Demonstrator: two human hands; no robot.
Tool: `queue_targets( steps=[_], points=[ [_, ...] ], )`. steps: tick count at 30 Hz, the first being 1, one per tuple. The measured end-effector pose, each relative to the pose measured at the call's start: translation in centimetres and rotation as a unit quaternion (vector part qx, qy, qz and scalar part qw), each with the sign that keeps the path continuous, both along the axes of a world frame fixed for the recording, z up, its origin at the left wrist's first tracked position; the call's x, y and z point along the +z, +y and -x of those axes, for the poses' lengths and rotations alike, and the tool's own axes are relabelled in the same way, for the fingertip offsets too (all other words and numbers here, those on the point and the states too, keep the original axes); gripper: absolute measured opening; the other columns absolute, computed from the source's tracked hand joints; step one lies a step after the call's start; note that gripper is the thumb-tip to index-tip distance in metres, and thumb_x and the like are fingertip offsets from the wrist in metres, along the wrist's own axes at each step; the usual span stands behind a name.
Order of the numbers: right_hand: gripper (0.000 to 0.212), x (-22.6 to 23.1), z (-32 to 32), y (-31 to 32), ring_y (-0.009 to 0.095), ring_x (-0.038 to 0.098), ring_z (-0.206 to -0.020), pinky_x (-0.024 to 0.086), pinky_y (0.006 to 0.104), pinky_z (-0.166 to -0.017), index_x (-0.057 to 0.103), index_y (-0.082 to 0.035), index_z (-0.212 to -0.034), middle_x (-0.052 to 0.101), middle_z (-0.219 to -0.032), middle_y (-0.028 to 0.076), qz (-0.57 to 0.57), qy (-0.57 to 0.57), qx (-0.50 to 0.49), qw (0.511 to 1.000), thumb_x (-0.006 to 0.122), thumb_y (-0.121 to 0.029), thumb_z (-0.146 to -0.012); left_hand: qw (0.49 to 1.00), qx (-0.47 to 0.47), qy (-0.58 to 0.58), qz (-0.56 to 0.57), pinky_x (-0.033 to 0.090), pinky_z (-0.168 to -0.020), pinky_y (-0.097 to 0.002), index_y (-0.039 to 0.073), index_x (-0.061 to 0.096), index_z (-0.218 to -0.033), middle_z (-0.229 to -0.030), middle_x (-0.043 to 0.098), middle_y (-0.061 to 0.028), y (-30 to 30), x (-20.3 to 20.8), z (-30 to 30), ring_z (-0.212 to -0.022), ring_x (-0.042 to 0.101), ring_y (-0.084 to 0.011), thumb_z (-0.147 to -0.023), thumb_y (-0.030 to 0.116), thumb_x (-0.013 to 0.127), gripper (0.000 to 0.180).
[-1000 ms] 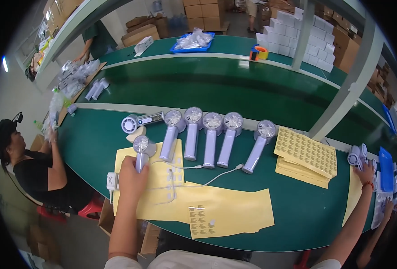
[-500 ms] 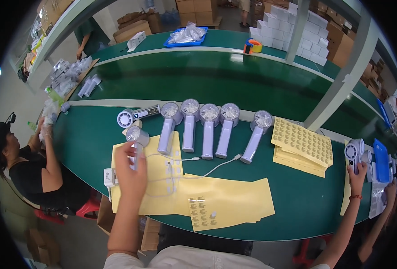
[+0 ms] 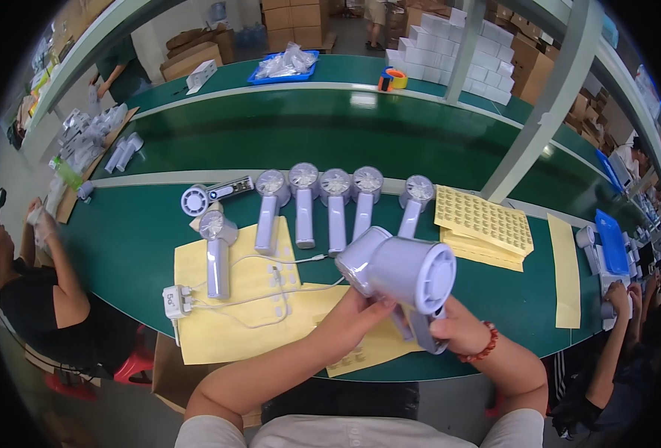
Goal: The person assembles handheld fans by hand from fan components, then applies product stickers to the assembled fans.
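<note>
A lilac handheld fan (image 3: pixel 405 269) is raised over the table's front part, its round grille turned to the right. My right hand (image 3: pixel 461 328), with a red bracelet at the wrist, is closed around the handle. My left hand (image 3: pixel 360 317) grips the fan from below, beside the handle; its fingers are partly hidden. Behind the hands lies a row of similar fans (image 3: pixel 304 213). Another fan (image 3: pixel 217 257) rests on yellow sheets (image 3: pixel 211 336) at the left, next to a white charger (image 3: pixel 176 301) with white cables (image 3: pixel 270 302).
One fan (image 3: pixel 194 200) lies sideways at the back left. A stack of yellow sticker sheets (image 3: pixel 483 228) and a yellow strip (image 3: pixel 564 272) lie to the right. A grey post (image 3: pixel 535 142) rises behind. People sit at both sides; a blue tray (image 3: pixel 612 243) is at the right.
My right hand has brought its fan from the far right to the middle. My left hand has left the fan at the left and moved right onto the held fan.
</note>
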State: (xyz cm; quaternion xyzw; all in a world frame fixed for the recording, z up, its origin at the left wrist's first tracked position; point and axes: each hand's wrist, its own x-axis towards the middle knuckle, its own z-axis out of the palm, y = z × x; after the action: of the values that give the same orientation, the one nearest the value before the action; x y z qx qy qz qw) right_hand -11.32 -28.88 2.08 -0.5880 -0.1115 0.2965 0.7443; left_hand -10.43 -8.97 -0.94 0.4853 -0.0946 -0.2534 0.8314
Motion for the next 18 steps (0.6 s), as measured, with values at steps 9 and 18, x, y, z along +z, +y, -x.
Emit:
queue_targets(
  steps=[9, 18],
  points=[
    [0.067, -0.9, -2.3, 3.2, 0.018, 0.06, -0.088, 0.047, 0.0333, -0.082, 0.032, 0.002, -0.131, 0.058, -0.104, 0.012, 0.004, -0.119, -0.076, 0.99, 0.056, -0.04, -0.084, 0.996, 0.07, -0.014, -0.061, 0.039, -0.093, -0.031, 0.001, 0.042, -0.124, -0.116, 0.052, -0.0081, 6.6, 0.3, -1.0, -0.107, 0.05, -0.0158, -0.085, 0.025, 0.063, 0.051],
    [0.062, -2.3, -2.5, 2.7, 0.019, 0.057, -0.088, 0.049, 0.0367, -0.081, 0.047, 0.001, -0.118, 0.055, -0.1, 0.009, -0.08, 0.053, -0.069, 0.993, 0.07, -0.033, -0.073, 0.996, -0.045, -0.002, -0.078, 0.041, -0.093, -0.0316, 0.001, 0.044, -0.124, -0.119, 0.051, -0.0083, 8.4, -0.7, -1.0, -0.108, 0.05, -0.0165, -0.082, 0.023, 0.067, 0.053]
  ],
)
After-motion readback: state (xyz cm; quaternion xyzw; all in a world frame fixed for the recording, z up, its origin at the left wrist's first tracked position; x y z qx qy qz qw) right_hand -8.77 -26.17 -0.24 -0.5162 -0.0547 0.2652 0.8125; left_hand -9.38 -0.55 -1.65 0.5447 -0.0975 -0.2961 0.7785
